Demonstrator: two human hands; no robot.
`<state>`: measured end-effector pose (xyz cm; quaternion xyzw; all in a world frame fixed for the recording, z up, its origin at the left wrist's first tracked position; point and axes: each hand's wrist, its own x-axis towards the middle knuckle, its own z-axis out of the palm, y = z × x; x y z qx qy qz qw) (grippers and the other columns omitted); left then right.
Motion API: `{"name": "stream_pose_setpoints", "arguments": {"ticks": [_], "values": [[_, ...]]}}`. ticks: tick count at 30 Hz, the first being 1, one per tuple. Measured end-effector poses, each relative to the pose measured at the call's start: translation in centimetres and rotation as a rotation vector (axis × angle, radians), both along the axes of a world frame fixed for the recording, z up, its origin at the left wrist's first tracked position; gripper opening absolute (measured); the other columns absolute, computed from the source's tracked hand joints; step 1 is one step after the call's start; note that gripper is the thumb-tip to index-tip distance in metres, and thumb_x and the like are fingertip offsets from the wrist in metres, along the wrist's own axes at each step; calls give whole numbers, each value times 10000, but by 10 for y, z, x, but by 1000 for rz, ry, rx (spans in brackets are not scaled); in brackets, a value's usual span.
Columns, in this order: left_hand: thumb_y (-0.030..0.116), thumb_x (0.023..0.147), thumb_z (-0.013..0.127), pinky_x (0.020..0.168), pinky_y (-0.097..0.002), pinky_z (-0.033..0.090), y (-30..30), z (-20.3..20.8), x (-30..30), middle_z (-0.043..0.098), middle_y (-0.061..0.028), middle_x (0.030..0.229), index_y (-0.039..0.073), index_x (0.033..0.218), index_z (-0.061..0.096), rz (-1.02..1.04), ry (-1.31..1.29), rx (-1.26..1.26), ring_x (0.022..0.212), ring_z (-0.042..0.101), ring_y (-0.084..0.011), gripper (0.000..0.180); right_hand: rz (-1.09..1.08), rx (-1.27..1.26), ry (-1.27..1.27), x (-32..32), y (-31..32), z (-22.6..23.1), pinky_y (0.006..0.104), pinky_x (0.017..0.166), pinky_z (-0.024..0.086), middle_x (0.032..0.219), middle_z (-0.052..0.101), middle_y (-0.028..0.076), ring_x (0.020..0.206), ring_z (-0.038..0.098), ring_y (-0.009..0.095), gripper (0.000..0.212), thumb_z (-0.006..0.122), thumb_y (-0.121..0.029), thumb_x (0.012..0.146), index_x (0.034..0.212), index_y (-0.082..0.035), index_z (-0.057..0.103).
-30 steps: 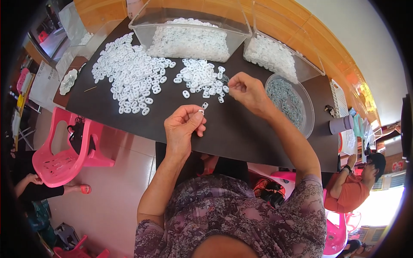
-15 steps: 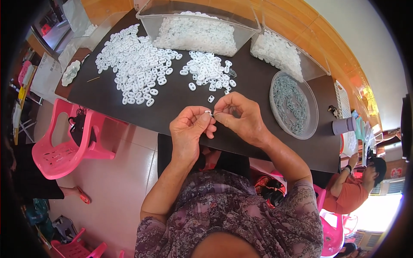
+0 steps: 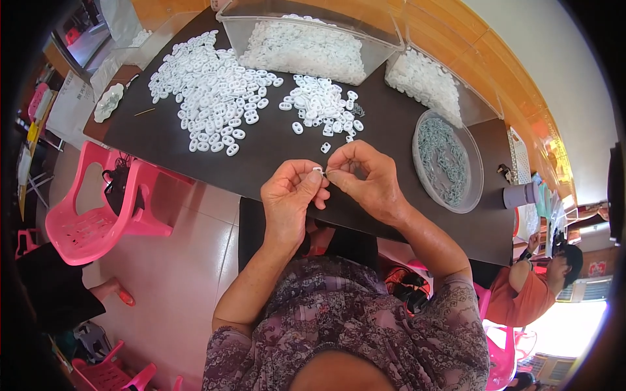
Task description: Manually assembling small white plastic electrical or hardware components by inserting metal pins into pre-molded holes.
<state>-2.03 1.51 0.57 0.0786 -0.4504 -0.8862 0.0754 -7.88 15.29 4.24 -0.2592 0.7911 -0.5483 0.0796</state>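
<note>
My left hand (image 3: 290, 195) is closed, holding a small white plastic piece (image 3: 317, 170) between thumb and fingertips over the table's near edge. My right hand (image 3: 373, 182) meets it from the right, thumb and forefinger pinched together at the piece. A tiny dark bit shows between the fingertips; what it is I cannot make out. Just beyond the hands lies a single white two-holed piece (image 3: 325, 148). Behind it is a small pile of such pieces (image 3: 316, 101), with a larger pile (image 3: 208, 91) to its left.
A round clear tray (image 3: 480, 186) with grey-green small parts (image 3: 435, 146) stands right. Clear bins (image 3: 313, 25) of white pieces line the back of the dark table (image 3: 163, 140). A grey cup (image 3: 520, 194) is at the right edge. Pink chair (image 3: 85, 225) left; people on both sides.
The view has shifted slightly, so the table's things sit a little farther right. My hands keep the same pinch on the white piece. The person at left has moved a little.
</note>
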Motion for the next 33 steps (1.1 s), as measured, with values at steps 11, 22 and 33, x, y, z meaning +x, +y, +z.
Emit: {"name": "stream_pose_setpoints", "arguments": {"ticks": [11,22,33], "values": [[69,889,574,516,-189,446,0,-1,2,601,-52,765,-14,920,580,28,11,-28,609,548,-76,88,-9,33,49,1,-5,-1,221,631,426,773,584,3,691,513,56,122,656,-4,766,873,-9,597],[70,891,575,514,-180,430,-1,-4,4,598,-36,764,-9,925,583,51,53,-63,610,539,-65,86,8,14,7,3,-9,-2,216,627,428,779,590,5,704,519,51,133,654,-5,774,889,-2,588],[72,889,582,515,-161,410,6,-9,7,580,-8,744,0,903,594,159,38,-166,603,511,-40,74,8,-64,-130,4,-13,-12,216,648,463,810,607,38,738,577,76,125,642,26,786,894,21,580]]}}
